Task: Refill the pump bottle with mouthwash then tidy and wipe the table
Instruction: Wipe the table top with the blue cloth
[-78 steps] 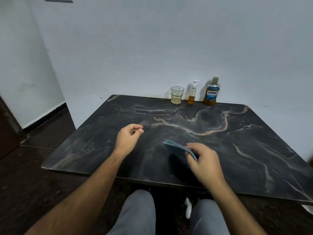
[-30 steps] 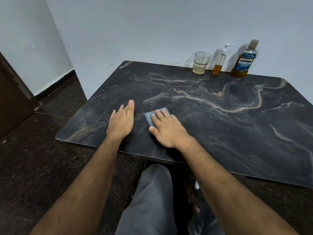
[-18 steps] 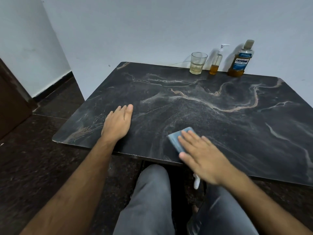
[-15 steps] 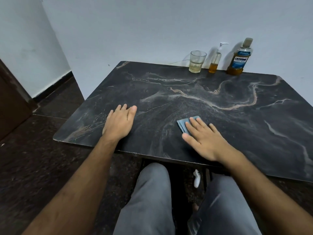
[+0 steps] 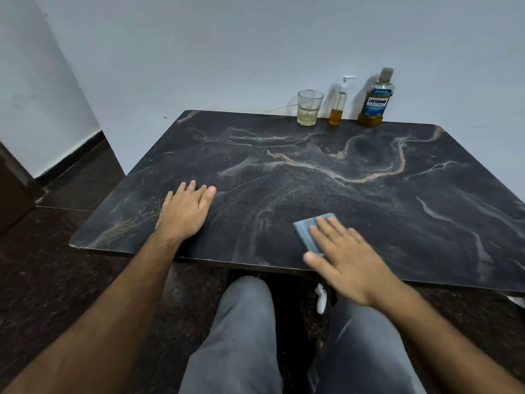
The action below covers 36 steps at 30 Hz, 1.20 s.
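Note:
A dark marble-patterned table fills the middle of the view. My right hand lies flat, fingers spread, pressing a folded blue cloth onto the table near its front edge. My left hand rests flat on the table's front left, holding nothing. At the far edge by the wall stand a small pump bottle with amber liquid in its lower part and a Listerine mouthwash bottle, capped and upright.
A drinking glass with a little pale liquid stands left of the pump bottle. A white wall runs behind the table. My grey-trousered knees sit below the front edge, with a small white object on the dark floor between them.
My right hand has slid the blue cloth across the front of the table, from beside my left hand over to the right. My left hand has stayed flat in place.

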Tool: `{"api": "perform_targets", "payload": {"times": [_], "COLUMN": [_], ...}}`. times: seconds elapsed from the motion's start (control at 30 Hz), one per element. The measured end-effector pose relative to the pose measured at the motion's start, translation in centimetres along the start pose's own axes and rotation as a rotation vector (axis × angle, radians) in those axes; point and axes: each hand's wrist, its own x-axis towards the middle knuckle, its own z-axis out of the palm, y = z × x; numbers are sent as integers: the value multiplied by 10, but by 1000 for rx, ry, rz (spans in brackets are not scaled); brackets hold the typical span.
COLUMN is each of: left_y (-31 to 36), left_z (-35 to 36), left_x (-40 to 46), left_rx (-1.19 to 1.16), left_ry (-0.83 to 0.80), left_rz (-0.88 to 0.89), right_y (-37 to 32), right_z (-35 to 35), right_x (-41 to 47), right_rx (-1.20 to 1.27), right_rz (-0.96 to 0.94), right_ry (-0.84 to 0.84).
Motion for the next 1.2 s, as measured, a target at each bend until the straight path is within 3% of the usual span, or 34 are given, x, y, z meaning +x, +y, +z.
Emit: {"api": "perform_targets", "payload": {"times": [0.1,0.23,0.47,0.63,0.83,1.07,1.2], "left_y": [6,29,44,42,39,39,38], "left_z": [2,3,1,2,8,11,9], "left_x": [2,5,24,37,45,45,44], "left_rx": [-12,-74,-77,-69,-24,17,-4], "left_ry": [-22,-49,-88,-89,-64,-48,-56], "left_rz": [35,72,77,98,125,127,124], "right_y": [39,37,-1,62,108,38,-6], "right_z": [-10,-9,9,-4,-16,-16,-7], "right_x": [18,66,5,-19,61,150,131], "right_rx": [3,-33,-16,12,-24,-38,-24], "right_rz": [143,215,15,156,320,228,46], "right_ry": [-28,33,90,35,67,41,40]}}
